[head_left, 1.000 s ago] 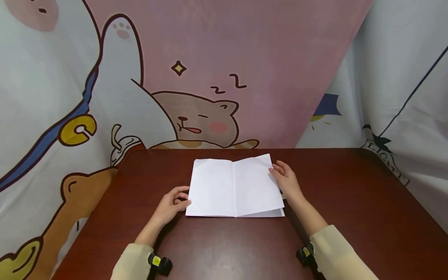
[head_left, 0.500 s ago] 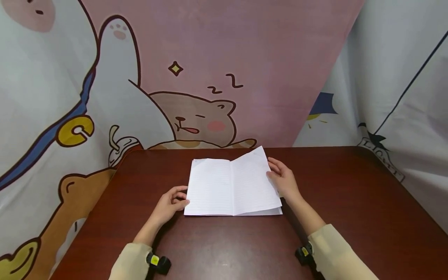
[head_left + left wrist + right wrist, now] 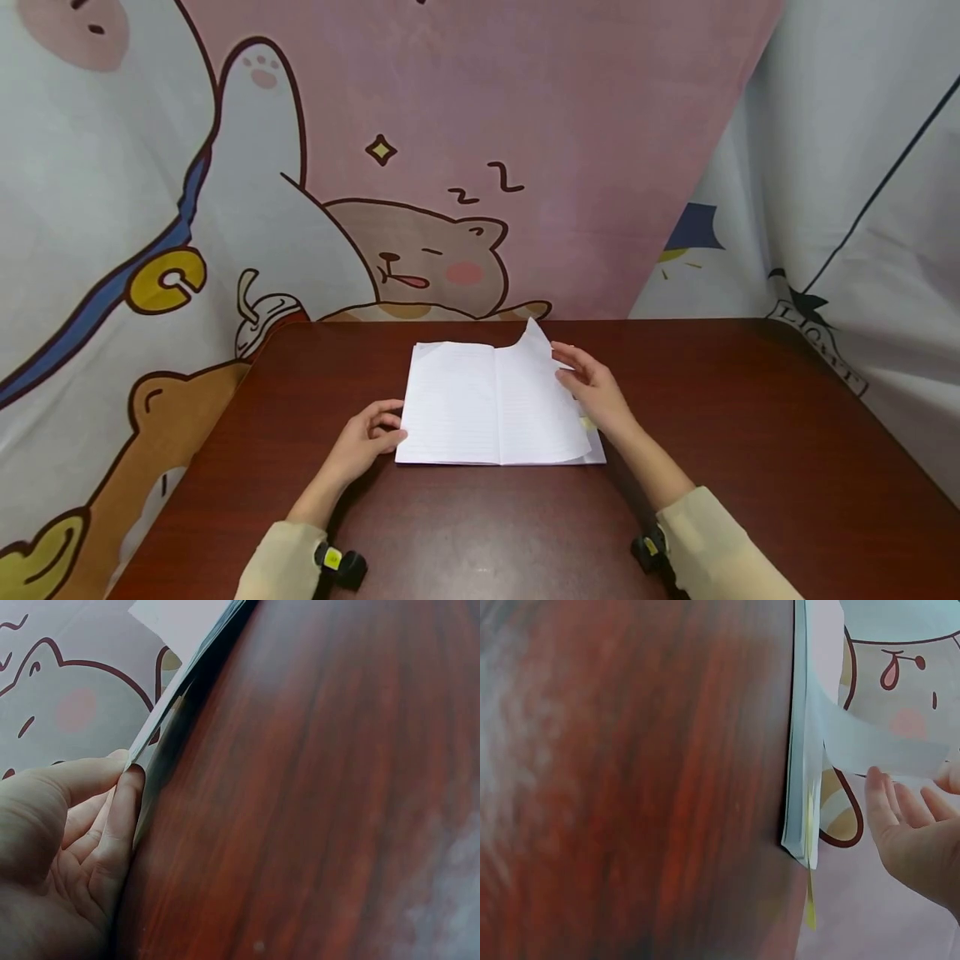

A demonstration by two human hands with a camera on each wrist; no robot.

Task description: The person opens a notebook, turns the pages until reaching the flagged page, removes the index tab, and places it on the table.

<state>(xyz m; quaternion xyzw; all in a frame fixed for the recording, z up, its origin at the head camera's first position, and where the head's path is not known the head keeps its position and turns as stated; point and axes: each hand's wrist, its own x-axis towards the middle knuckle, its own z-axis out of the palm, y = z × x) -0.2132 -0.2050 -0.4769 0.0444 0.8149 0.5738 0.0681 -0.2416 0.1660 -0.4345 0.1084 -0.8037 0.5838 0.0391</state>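
Observation:
An open notebook (image 3: pixel 453 404) with white, faintly ruled pages lies near the middle of the table. My left hand (image 3: pixel 358 442) pinches its left edge; in the left wrist view the thumb is on top and the curled fingers (image 3: pixel 120 817) are beneath. On the other side my right hand (image 3: pixel 597 396) holds the raised right-hand page (image 3: pixel 534 408) between thumb and fingers. That page bends up and leftward, its far corner standing highest. The right wrist view shows the lifted page (image 3: pixel 877 746) curving away from the stack beneath. A yellow strip (image 3: pixel 811 900) sticks out of the notebook's right side.
The dark red-brown wooden table (image 3: pixel 480 533) extends around the notebook. Behind it hangs a pink and white cloth (image 3: pixel 600 125) with cartoon animals. Each wrist carries a black camera, such as the left one (image 3: pixel 348 569), beside a cream sleeve (image 3: pixel 281 562).
My right hand has moved left with the page, which lifts and curls further and uncovers more of the sheet beneath and the yellow strip. The left hand keeps its place on the left edge.

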